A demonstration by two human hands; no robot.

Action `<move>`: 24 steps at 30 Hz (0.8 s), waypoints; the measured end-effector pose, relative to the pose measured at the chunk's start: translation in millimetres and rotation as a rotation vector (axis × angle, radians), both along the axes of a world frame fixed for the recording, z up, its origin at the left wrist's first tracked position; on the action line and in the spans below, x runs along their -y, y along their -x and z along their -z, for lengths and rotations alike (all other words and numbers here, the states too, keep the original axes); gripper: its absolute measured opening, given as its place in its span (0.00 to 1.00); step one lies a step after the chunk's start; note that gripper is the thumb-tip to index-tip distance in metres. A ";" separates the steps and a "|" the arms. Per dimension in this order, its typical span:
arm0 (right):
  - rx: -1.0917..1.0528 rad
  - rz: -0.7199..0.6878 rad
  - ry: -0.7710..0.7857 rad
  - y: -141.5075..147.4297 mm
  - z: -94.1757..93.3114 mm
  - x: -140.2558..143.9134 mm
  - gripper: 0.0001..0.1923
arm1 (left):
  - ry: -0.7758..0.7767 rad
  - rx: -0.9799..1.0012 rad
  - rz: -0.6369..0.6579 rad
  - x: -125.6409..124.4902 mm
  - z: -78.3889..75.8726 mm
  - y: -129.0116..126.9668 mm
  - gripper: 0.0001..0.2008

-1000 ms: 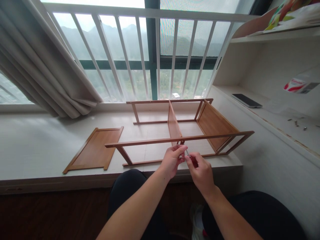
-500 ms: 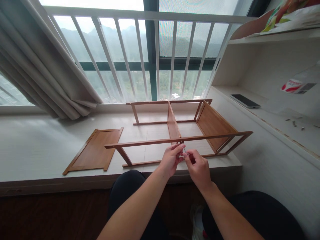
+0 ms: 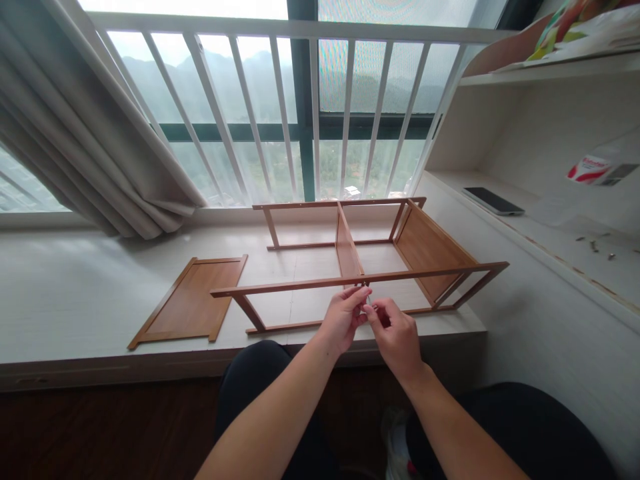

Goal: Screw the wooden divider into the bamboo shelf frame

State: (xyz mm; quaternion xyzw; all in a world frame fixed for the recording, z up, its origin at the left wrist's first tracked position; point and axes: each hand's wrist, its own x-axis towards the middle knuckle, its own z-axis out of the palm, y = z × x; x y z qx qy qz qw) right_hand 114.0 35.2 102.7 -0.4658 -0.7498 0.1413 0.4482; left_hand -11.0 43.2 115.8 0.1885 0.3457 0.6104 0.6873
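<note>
A wooden rack frame (image 3: 295, 285) lies on its side on the white ledge, with a shelf panel (image 3: 349, 241) across its middle and another panel (image 3: 433, 243) at its right end. My left hand (image 3: 345, 316) is at the near rail by the middle panel, thumb and fingers pinched together; what they hold is hidden. Close against it, my right hand (image 3: 395, 332) is closed on a thin metal rod (image 3: 369, 301) that looks like a hex key. The rod's tip points up toward the rail's underside. A loose wooden panel (image 3: 193, 300) lies flat to the left.
On the right-hand shelf are a phone (image 3: 493, 201), several small screws (image 3: 594, 246) and a clear container with a red-and-white label (image 3: 589, 170). White railings (image 3: 281, 120) line the window behind the ledge (image 3: 65, 293). A grey curtain (image 3: 95, 133) hangs at left.
Both hands stay at the same spot under the near rail, with only slight finger movement. The view has shifted very slightly; the rack and loose panel lie as before.
</note>
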 end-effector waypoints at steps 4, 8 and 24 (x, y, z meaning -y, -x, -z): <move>-0.004 0.001 0.005 0.0 0.4 -0.1 0.12 | -0.005 0.001 0.000 -0.1 -1.6 -0.1 0.16; -0.014 -0.004 0.012 0.4 1.0 -0.6 0.12 | 0.000 -0.001 0.002 -0.8 -0.5 0.3 0.16; -0.107 -0.065 0.107 1.1 -9.1 1.3 0.12 | 0.029 0.018 0.025 -2.3 0.8 3.0 0.16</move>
